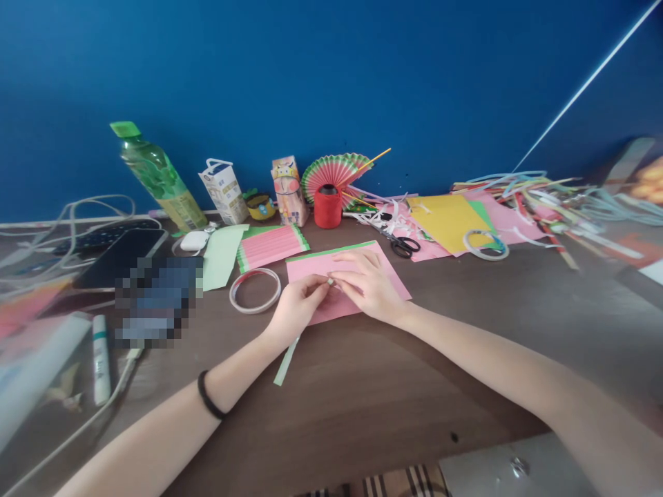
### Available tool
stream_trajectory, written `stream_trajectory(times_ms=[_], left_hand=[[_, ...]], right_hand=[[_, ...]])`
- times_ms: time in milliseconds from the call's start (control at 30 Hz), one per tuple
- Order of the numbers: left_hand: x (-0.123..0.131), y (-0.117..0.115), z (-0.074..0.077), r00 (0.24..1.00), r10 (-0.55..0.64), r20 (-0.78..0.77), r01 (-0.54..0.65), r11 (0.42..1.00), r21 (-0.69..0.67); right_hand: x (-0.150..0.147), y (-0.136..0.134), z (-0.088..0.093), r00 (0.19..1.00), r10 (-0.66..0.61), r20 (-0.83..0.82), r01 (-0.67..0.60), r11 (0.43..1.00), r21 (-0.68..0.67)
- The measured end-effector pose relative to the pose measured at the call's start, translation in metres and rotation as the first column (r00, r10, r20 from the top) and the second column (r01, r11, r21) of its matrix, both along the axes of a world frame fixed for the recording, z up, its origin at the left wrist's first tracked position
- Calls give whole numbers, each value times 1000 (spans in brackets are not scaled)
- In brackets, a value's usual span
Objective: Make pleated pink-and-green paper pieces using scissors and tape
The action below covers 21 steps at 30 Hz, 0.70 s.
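Observation:
A pink sheet of paper (383, 266) with a green band along its far edge lies on the desk under both hands. My left hand (300, 304) pinches a pale green paper strip (287, 362), whose tail hangs out below the wrist toward the front. A small light end shows between the fingertips. From the right, my right hand (370, 286) meets it with thumb and forefinger closed at that same end. Its other fingers reach out over the pink sheet. A roll of tape (255, 290) lies just left of my left hand.
Behind stand a green bottle (160, 176), drink cartons (224, 190) and a red spool (328, 207) before a pleated paper fan (331, 174). A folded pink sheet (272, 247), scissors (404, 245), yellow paper (448, 224) and another tape roll (485, 245) lie around. A marker (101, 359) lies left.

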<state>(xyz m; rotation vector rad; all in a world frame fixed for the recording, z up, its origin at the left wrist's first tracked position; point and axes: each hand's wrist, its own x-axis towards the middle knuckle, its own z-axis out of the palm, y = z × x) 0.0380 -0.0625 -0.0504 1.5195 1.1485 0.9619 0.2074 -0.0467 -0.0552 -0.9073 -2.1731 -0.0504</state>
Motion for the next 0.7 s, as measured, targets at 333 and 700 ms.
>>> stream_trajectory(times_ms=[333,700], left_hand=[[0,-9,1,937,125,-326,-35,962,270],[1,-12,3,877,149,-456,50,917,395]], right_hand=[[-6,-6,1,998,-9,-67,6,998,-57],[-6,-6,0,998,10,-55,-13,998,-62]])
